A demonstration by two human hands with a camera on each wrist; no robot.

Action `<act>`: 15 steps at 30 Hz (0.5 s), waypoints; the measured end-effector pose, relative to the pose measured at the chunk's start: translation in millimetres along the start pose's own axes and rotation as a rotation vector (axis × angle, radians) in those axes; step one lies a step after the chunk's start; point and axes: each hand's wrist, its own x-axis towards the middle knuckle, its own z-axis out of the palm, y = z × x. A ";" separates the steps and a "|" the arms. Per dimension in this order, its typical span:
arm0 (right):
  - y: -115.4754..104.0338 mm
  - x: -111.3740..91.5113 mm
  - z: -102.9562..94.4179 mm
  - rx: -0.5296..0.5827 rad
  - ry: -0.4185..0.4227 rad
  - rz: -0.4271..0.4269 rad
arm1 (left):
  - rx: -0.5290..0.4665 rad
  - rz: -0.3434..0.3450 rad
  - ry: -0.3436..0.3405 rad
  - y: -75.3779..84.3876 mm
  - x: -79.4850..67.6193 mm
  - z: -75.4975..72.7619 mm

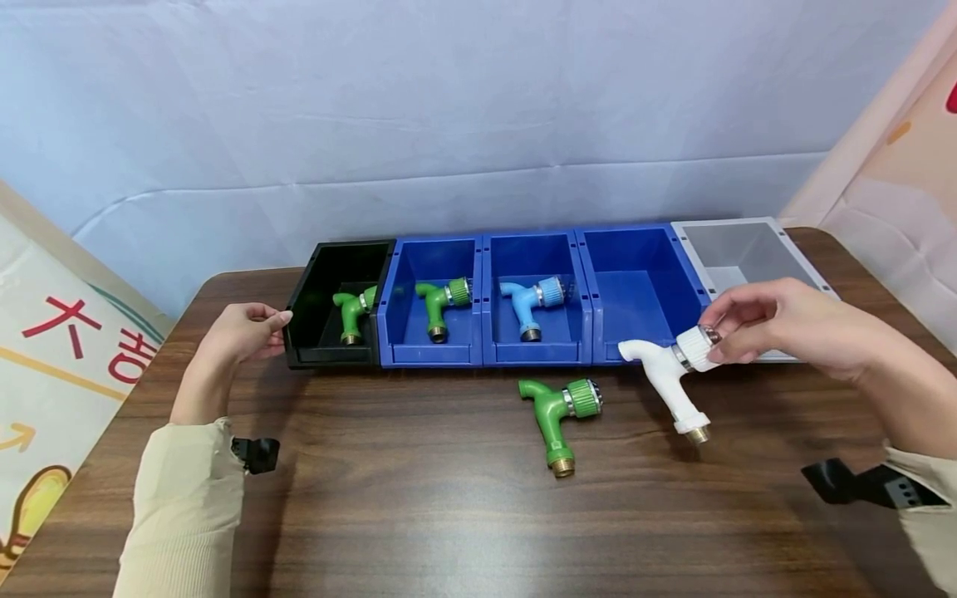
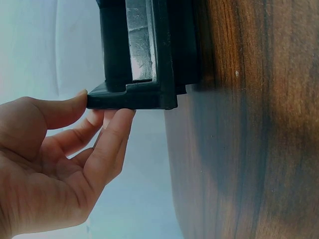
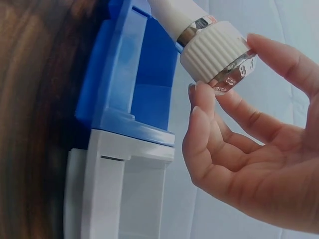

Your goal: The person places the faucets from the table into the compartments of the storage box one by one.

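My right hand (image 1: 792,328) pinches a white faucet (image 1: 661,374) by its ribbed knob, fingertips around the metal end cap in the right wrist view. The faucet hangs in front of the rightmost blue bin (image 1: 650,324) and the grey bin (image 1: 803,249), brass threaded end down. At the far left, my left hand (image 1: 242,332) holds the side of a black bin (image 1: 329,353), thumb at the rim and fingers against the outer wall. On the table lies a green faucet (image 1: 553,419), its knob to the right.
Five bins stand in a row. The black one holds a green faucet (image 1: 351,316), the left blue bin (image 1: 429,355) another green faucet (image 1: 439,309), and the middle blue bin (image 1: 537,355) a light blue faucet (image 1: 529,306). Behind the wooden table (image 1: 389,498) hangs a pale cloth (image 1: 463,108).
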 end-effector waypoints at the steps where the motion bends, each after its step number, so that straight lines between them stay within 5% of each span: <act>1: -0.9 0.4 -1.1 -0.004 0.004 -0.001 | 0.001 0.001 0.000 0.0 0.1 0.0; 15: -3.5 10.7 -13.6 -0.008 0.058 -0.012 | -0.004 0.005 0.001 0.7 -0.5 0.2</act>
